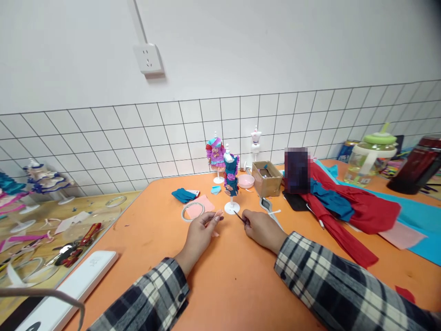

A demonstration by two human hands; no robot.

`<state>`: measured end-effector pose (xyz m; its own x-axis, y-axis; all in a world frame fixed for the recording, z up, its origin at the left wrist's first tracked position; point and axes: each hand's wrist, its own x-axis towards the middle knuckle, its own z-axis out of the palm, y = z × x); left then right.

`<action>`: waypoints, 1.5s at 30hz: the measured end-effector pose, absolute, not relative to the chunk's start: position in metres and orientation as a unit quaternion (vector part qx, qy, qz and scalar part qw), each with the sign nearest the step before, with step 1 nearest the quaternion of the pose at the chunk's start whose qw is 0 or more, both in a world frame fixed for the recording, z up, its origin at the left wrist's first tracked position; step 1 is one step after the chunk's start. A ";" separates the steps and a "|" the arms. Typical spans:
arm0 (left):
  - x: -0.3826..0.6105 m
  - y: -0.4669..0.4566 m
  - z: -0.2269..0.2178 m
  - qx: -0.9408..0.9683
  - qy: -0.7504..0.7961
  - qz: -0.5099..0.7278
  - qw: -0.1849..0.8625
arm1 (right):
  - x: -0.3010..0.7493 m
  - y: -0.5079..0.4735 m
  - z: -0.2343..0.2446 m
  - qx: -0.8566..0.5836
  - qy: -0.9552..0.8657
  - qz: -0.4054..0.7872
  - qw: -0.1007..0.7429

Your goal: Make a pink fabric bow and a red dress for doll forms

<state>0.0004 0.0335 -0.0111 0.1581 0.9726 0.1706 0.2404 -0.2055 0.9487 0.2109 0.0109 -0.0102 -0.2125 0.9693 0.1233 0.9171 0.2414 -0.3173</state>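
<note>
My left hand (202, 233) pinches a small piece of pale pink crepe paper (218, 214) between thumb and fingers. In my right hand (260, 226), a thin dark pointed tool (239, 216), perhaps tweezers, points left toward the pink piece without touching it; the fist hides the rest of it. Just beyond both hands stands a small white dress form (232, 208) wearing a teal dress (231, 177) with purple trim and pink flowers. Left of it, a roll of narrow tape (185, 214) lies on a flat pink sheet (204, 205).
Behind are a form in a purple dress (216, 154), a bare form (255, 140), a pink bowl (245, 181) and a cardboard box (267, 179). Red material (368, 207), a green-lidded bottle (370, 156) and a dark red flask (418, 165) occupy the right. A white power bank (76, 285) lies left.
</note>
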 end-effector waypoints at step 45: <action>-0.006 0.027 -0.013 0.669 0.428 0.328 0.511 | 0.200 -0.010 -0.009 -0.449 -0.754 0.405 0.257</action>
